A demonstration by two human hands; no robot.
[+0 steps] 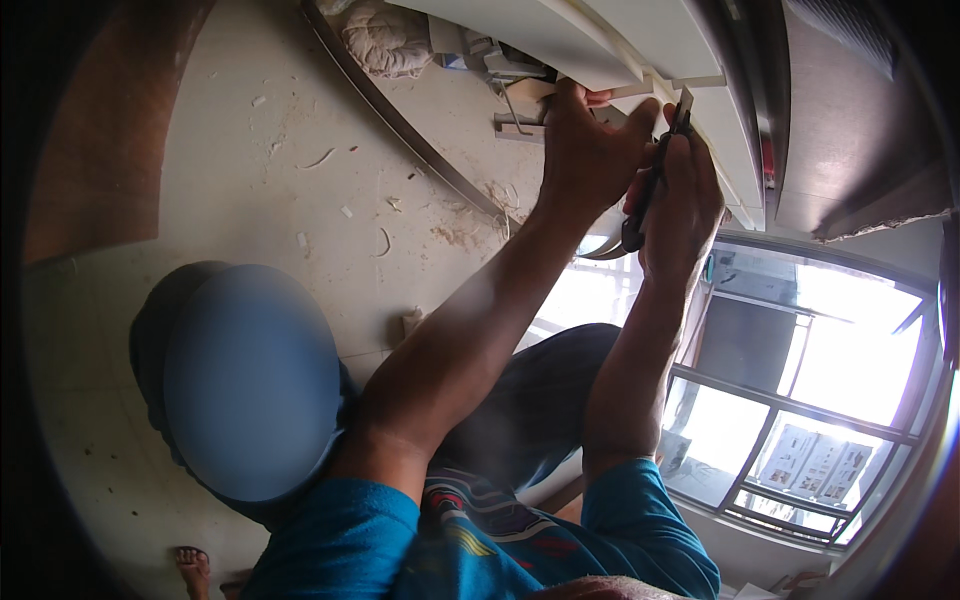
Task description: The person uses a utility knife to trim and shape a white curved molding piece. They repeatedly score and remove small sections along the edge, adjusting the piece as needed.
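My right hand (688, 195) is closed around a black utility knife (652, 185). The knife points up and away from me, its short metal blade bare beside the edge of a white panel (640, 86). Close to its left, my left hand (595, 150) grips the panel's edge, with the thumb toward the blade. Some left fingers are hidden behind the hand and the panel. Whether the blade touches the panel, I cannot tell.
Scraps and thin shavings litter the pale floor (300, 200), crossed by a long dark strip (400, 140). A cloth bundle (385, 40) lies far off. At left are a brown board (100, 150) and a blurred blue oval (250, 380); a window (800, 380) stands right.
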